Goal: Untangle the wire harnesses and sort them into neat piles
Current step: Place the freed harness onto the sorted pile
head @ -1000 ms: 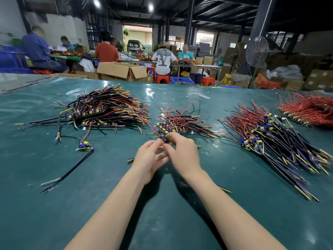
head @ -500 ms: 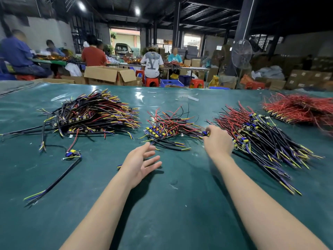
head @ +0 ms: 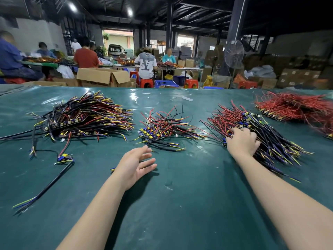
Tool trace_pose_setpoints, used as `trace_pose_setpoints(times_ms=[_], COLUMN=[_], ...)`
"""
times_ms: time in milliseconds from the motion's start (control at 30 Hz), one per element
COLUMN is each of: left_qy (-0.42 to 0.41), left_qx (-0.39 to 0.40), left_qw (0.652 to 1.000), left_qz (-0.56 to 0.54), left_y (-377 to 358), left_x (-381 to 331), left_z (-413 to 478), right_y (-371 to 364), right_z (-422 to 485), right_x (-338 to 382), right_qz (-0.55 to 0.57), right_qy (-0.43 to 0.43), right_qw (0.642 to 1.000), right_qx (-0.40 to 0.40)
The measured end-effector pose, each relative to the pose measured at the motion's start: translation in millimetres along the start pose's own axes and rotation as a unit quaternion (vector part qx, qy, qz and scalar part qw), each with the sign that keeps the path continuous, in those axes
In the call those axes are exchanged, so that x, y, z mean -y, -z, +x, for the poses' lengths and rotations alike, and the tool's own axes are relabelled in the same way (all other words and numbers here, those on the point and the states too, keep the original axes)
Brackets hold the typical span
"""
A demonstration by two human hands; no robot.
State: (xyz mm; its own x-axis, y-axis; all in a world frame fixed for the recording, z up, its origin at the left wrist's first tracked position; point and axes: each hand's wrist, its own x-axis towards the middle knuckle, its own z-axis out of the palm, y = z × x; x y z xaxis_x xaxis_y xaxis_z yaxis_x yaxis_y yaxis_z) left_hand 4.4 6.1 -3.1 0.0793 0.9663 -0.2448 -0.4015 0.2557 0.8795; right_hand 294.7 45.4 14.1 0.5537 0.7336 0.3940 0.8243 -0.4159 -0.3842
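wire harnesses (head: 162, 127), red, black and yellow, lie tangled mid-table

right hand (head: 242, 141) rests curled on the long red-and-black sorted pile (head: 273, 141), right of them on the glossy green table (head: 180, 204); any pinch is hidden. left hand (head: 134, 165) hovers open. a harness is best laid with connectors flush and leads parallel.

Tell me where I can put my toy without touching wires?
Best spot: the bare near table, between the left hand and right hand, below the middle pile. Also the mostly bare far strip behind the piles. Crowded: the row from left pile to red pile, and the loose harness near left.
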Motion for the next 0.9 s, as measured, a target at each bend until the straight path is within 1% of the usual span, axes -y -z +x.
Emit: trace_pose_setpoints(times_ms=[67, 100, 167, 233, 267, 300, 333, 367, 400, 433, 467, 500, 533, 567, 800, 867, 900], left_qy=[0.002, 0.003, -0.013, -0.068, -0.109, -0.155, -0.203, -0.235, -0.247, -0.232, -0.195, -0.154, -0.129, -0.122, -0.161, -0.164, -0.165], left_qx=[0.001, 0.004, 0.006, -0.031, -0.074, -0.131, -0.193, -0.244, -0.276, -0.287, -0.283, -0.274, -0.262, -0.248, -0.119, -0.128, -0.142], left_qw=[1.000, 1.000, 1.000, 0.994, 0.983, 0.962, 0.928, 0.884, 0.835, 0.786, 0.744, 0.710, 0.688, 0.682, 0.716, 0.715, 0.708], left_qz=[0.001, 0.000, 0.017, 0.081, 0.127, 0.180, 0.244, 0.321, 0.408, 0.496, 0.573, 0.630, 0.664, 0.677, 0.668, 0.667, 0.672], left_y=[0.1, -0.4, -1.3, 0.4, 3.1, 7.2, 12.2, 17.3, 22.9, 28.6, 32.7, 35.2, 36.8, 37.6, 17.1, 11.5, 10.6], left_x=[-0.1, -0.9, -3.2, -5.3, -6.1, -7.2, -8.3, -9.2, -9.3, -8.1, -6.9, -6.4, -6.3, -6.8, -0.4, 2.3, 2.7], left_z=[-0.9, -2.3, -6.3, -7.9, -7.2, -5.9, -4.7, -4.1, -3.3, -2.1, -1.6, -2.3, -3.6, -4.5, -14.3, -15.8, -15.7], right_y=[-0.2, -1.5, -8.9, -20.2, -25.9, -30.7, -34.1, -36.4, -37.3, -37.8, -38.0, -37.7, -37.3, -37.2, -35.2, -34.1, -34.1], right_z=[-10.1, -17.9, -40.4, -67.3, -79.7, -89.6, -96.4, -100.2, -102.0, -102.9, -103.1, -103.4, -103.1, -102.5, -103.3, -103.8, -104.5], right_x=[19.6, 31.5, 57.1, 80.0, 89.2, 96.8, 102.7, 106.6, 108.8, 109.3, 108.6, 107.3, 105.5, 104.1, 104.3, 104.7, 105.5], right_qz=[0.066, 0.103, 0.179, 0.238, 0.247, 0.237, 0.210, 0.177, 0.146, 0.119, 0.099, 0.087, 0.086, 0.093, 0.099, 0.099, 0.100], right_qy=[0.014, 0.023, 0.042, 0.061, 0.077, 0.103, 0.139, 0.184, 0.229, 0.266, 0.288, 0.297, 0.296, 0.292, 0.295, 0.291, 0.291], right_qw=[0.997, 0.994, 0.983, 0.968, 0.963, 0.962, 0.961, 0.958, 0.951, 0.942, 0.933, 0.928, 0.926, 0.926, 0.926, 0.928, 0.929], right_qx=[-0.025, -0.024, 0.003, 0.046, 0.069, 0.091, 0.111, 0.129, 0.148, 0.168, 0.189, 0.207, 0.218, 0.222, 0.214, 0.210, 0.207])
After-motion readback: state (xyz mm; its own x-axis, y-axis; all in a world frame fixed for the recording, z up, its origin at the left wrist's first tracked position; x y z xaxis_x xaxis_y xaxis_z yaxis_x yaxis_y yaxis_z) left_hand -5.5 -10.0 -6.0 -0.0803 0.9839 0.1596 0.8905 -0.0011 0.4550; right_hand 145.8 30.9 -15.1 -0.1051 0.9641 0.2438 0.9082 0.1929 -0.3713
